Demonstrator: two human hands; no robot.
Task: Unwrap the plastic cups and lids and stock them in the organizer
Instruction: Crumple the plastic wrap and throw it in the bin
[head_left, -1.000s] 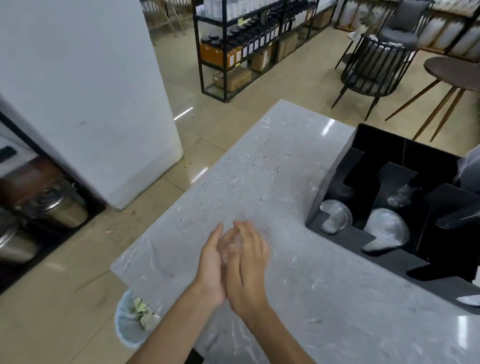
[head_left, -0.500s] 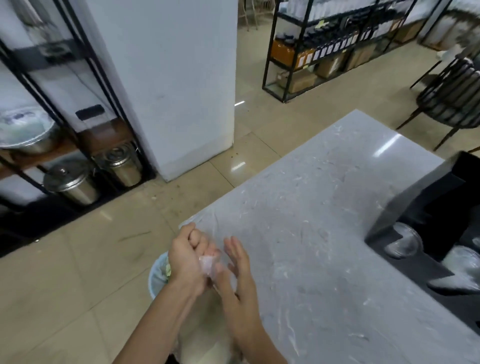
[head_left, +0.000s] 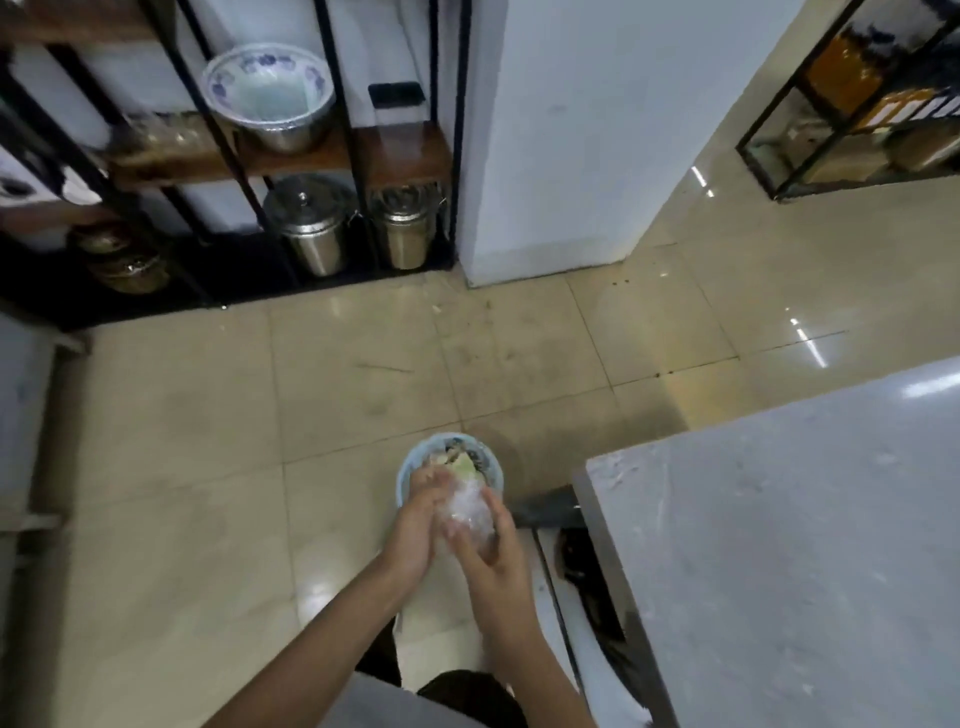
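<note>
Both the left hand (head_left: 415, 525) and right hand (head_left: 496, 551) clasped a crumpled plastic wrapper (head_left: 467, 506) above the bin (head_left: 410, 470). It looked light, soft and springy, best squeezed whole.

Blue bin (head_left: 402, 475) on floor; steel canisters (head_left: 314, 228) shelved.

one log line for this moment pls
step: discard wrapper | left hand + right hand: hold balled plastic wrap | where: over bin on floor, beside counter
</note>
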